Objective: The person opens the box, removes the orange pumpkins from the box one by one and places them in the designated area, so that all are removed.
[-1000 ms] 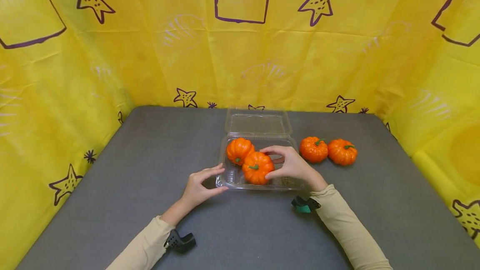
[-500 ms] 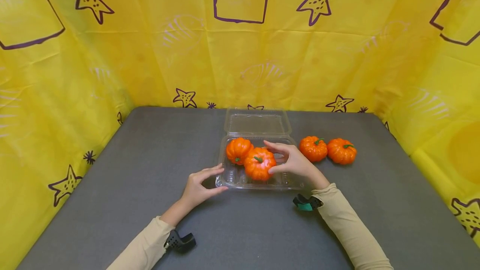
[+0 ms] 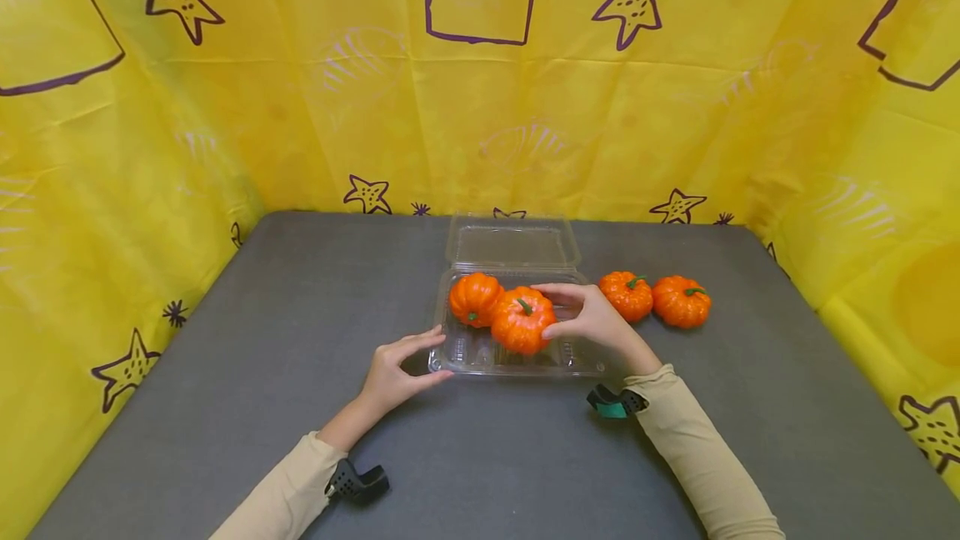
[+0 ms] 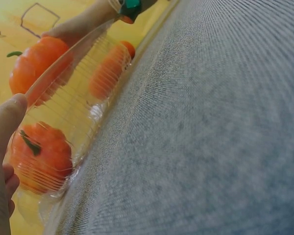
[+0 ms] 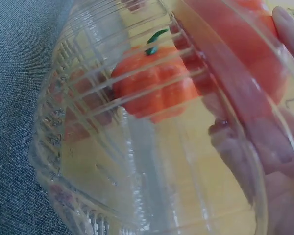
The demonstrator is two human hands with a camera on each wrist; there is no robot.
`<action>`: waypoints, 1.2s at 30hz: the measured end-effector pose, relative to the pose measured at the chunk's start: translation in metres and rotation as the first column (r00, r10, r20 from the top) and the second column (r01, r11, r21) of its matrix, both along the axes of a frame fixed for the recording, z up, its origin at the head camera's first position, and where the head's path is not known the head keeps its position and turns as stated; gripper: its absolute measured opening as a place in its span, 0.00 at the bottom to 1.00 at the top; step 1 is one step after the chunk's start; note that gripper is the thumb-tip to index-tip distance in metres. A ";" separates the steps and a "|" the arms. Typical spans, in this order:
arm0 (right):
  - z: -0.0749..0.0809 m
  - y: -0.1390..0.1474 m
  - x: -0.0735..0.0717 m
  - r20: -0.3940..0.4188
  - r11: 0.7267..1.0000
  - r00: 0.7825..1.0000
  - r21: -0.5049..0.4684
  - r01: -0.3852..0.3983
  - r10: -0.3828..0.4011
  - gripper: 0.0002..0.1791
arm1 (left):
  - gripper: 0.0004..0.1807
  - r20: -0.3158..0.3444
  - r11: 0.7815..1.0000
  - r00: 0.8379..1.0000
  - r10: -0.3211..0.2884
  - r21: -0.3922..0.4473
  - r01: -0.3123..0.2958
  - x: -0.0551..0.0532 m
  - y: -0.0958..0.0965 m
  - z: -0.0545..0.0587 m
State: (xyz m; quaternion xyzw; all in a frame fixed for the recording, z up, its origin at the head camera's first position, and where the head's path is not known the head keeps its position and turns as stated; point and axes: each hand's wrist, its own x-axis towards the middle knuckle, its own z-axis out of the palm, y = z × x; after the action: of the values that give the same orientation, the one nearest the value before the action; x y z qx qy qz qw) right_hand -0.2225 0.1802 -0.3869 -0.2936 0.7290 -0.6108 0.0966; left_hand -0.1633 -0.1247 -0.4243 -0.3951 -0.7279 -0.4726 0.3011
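Note:
A hinged clear plastic container (image 3: 517, 371) lies on the table with its lid (image 3: 513, 242) folded back. My left hand (image 3: 392, 373) holds the near left corner, thumb and fingers spread around it; the thumb touches the rim in the left wrist view. A small orange pumpkin (image 3: 522, 325) with a green stem is gripped from its right side by my right hand (image 3: 592, 319). The left wrist view has this pumpkin raised above the rim. Another pumpkin (image 3: 474, 300) sits inside the container, at the left; through the wall it shows in the left wrist view (image 4: 41, 157).
Two more pumpkins, a nearer-in one (image 3: 626, 296) and one farther right (image 3: 681, 302), lie side by side right of the container. The grey table (image 3: 480, 457) extends on both sides. A yellow patterned cloth (image 3: 300, 107) hangs around it.
My right hand has raised the gripped pumpkin and carried it slightly right and away from me, its stem now pointing more upward. The left hand keeps its place at the corner.

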 end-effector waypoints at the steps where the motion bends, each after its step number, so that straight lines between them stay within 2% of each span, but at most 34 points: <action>1: -0.001 0.001 -0.001 0.004 1.000 1.000 -0.002 0.001 -0.001 0.34 | 0.25 -0.003 1.000 1.000 -0.001 0.001 0.001 0.000 0.000 0.000; 6: -0.005 0.002 -0.001 0.010 0.999 1.000 -0.024 0.024 -0.024 0.35 | 0.25 -0.004 1.000 1.000 -0.004 0.000 0.004 0.000 0.000 -0.001; 17: -0.007 0.012 0.008 0.030 0.995 0.995 -0.028 0.098 -0.097 0.33 | 0.25 0.027 0.999 0.999 -0.035 0.019 0.035 0.001 -0.001 0.000; 26: -0.006 0.024 0.021 -0.025 0.989 0.989 -0.025 0.148 -0.148 0.33 | 0.26 0.027 0.999 0.999 -0.028 0.021 0.027 0.003 0.000 -0.002; 32: -0.007 0.036 0.028 -0.024 0.974 0.974 -0.044 0.222 -0.223 0.32 | 0.26 0.014 0.999 0.999 -0.030 0.025 0.029 0.002 -0.001 -0.001; 36: -0.006 0.041 0.029 -0.039 0.959 0.958 -0.012 0.284 -0.285 0.31 | 0.26 0.015 0.999 0.999 -0.029 0.023 0.029 0.002 -0.001 -0.002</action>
State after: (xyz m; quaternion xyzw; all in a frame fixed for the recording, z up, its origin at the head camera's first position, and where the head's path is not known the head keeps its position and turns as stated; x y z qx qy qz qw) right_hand -0.1930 0.2214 -0.3930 -0.1983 0.7634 -0.6146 -0.0079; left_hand -0.1611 -0.1256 -0.4262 -0.3986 -0.7188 -0.4883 0.2933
